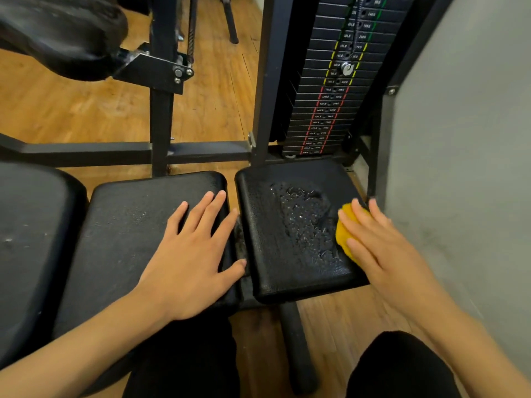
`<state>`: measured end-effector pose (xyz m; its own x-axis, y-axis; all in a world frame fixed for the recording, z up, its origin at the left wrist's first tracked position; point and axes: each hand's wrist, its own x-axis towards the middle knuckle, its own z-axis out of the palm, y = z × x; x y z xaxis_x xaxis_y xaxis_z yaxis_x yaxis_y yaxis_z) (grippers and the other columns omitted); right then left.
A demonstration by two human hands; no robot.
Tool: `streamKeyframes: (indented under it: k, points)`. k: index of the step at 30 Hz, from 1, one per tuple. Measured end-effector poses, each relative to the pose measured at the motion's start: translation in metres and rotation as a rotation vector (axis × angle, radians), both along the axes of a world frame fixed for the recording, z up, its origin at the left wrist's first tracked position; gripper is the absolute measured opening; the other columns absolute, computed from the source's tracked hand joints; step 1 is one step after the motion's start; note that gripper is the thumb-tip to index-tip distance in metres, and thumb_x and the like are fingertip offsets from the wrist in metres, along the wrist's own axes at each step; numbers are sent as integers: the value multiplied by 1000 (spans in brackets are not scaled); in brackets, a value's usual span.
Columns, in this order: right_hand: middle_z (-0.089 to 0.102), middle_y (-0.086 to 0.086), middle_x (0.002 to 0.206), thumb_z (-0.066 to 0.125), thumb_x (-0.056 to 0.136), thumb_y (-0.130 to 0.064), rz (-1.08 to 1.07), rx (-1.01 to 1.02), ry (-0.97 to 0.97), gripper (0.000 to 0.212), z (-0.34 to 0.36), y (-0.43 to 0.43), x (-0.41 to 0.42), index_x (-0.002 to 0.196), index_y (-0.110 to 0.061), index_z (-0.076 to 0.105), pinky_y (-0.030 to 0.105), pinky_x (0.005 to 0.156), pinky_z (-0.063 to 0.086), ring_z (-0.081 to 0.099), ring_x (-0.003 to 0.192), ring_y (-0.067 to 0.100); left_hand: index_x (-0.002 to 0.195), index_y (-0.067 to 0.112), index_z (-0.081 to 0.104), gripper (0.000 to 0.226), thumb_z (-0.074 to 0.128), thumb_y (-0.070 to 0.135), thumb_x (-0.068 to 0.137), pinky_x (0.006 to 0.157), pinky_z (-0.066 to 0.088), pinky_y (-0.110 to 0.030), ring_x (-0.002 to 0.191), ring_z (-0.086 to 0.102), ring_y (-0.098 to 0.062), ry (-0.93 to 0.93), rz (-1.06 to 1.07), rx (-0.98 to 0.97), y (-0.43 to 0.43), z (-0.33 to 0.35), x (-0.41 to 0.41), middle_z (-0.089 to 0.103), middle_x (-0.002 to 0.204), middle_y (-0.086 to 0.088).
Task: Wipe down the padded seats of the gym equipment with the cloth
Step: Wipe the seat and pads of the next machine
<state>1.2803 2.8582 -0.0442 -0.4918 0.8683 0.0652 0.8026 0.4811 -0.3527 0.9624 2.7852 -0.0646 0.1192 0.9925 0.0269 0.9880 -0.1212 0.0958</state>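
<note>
Two black padded seats sit side by side. The right pad (273, 239) carries a wet patch of droplets (304, 219) across its middle. My right hand (379, 239) lies flat, fingers straight, pressing a yellow cloth (343, 228) onto that pad's right edge; most of the cloth is hidden under the palm. My left hand (195, 254) rests open with spread fingers on the left pad (129, 225), near its right edge, thumb reaching into the gap between the pads.
A larger black pad (31, 225) lies at far left and another cushion (57, 33) hangs at top left. The weight stack (330, 90) stands behind the right pad, a grey wall (465, 139) close on the right. Black frame bars (161, 124) cross the wooden floor.
</note>
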Motion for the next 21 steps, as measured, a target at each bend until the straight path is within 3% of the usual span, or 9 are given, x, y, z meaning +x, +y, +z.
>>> streamKeyframes:
  k: [3, 6, 10, 13, 16, 19, 21]
  points:
    - [2, -11, 166, 18, 98, -64, -22, -28, -157, 66, 1, 65, -22, 157, -34, 16, 58, 121, 12, -8, 153, 17, 162, 26, 18, 86, 17, 74, 91, 127, 9, -52, 157, -10, -19, 2, 0, -10, 0, 1, 0, -1, 171, -4]
    - [-1, 2, 167, 31, 102, -51, -24, -78, -174, 64, 5, 125, -51, 159, -26, 13, 62, 120, 12, -6, 153, 27, 163, 28, 11, 87, 13, 74, 89, 127, 4, -51, 156, -17, -17, 1, 8, -18, 0, 4, 1, -8, 171, -2]
    - [2, 8, 167, 30, 107, -43, -67, -112, -210, 59, 12, 154, -75, 159, -21, 14, 46, 120, 12, 0, 154, 25, 163, 30, 6, 89, 8, 75, 86, 127, 0, -49, 155, -21, -16, 10, 19, -29, 0, 6, 1, -13, 170, 0]
    - [9, 9, 167, 31, 108, -33, -57, -23, -179, 59, 11, 124, -67, 158, -10, 11, 39, 122, 13, 4, 154, 22, 163, 29, 9, 90, 7, 75, 86, 127, -1, -48, 155, -19, -16, 2, 21, -25, -1, 6, 1, -11, 171, 0]
    - [9, 0, 167, 24, 106, -37, -30, -1, -191, 58, 10, 61, -46, 159, -16, 11, 47, 123, 19, 2, 154, 15, 163, 28, 13, 90, 8, 74, 86, 127, 0, -48, 156, -15, -16, 4, 19, -17, -1, 5, 2, -7, 171, 0]
    - [3, -17, 165, -2, 99, -52, -26, 3, -194, 63, 8, -15, -23, 159, -31, 7, 42, 124, 8, -7, 152, 4, 162, 26, 21, 88, 12, 73, 88, 127, 5, -50, 157, -9, -18, 2, 12, -2, -2, 4, 2, 1, 171, -3]
    - [-3, -22, 163, -4, 97, -56, -54, -12, -192, 65, 5, -41, -14, 158, -37, 7, 38, 122, -3, -15, 150, 1, 161, 24, 23, 87, 14, 72, 90, 127, 8, -51, 158, -6, -19, -1, 9, 1, -2, 3, 2, 4, 171, -4]
